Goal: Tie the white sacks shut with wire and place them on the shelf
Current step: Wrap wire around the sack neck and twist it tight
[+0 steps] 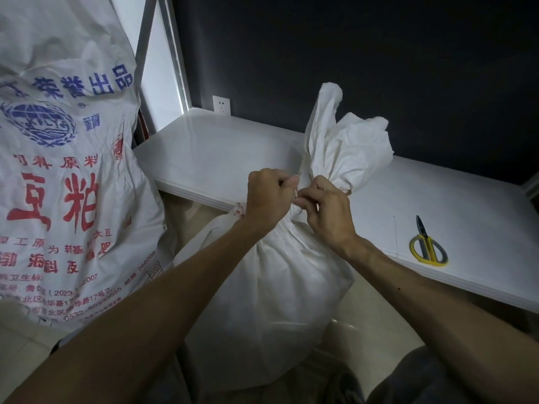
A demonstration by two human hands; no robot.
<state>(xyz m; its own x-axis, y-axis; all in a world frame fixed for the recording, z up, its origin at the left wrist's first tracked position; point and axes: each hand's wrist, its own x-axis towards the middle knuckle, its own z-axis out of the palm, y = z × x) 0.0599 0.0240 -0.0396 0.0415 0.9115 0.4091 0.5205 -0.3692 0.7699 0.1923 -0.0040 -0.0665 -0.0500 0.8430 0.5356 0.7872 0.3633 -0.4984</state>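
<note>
Two bare forearms reach forward to the sack (271,287), which stands upright on the floor between the person's knees, just in front of the shelf (204,153) edge, with its gathered neck right at both hands. The left hand (269,196) and right hand (326,211) are curled, nearly touching, each pinching the thin wire (296,195) at the neck from its own side, so the tie looks unfinished. The sack is plain white, full and rounded below, with its loose top flaring above the neck, and scissors (427,246) lie on the shelf to the right.
</note>
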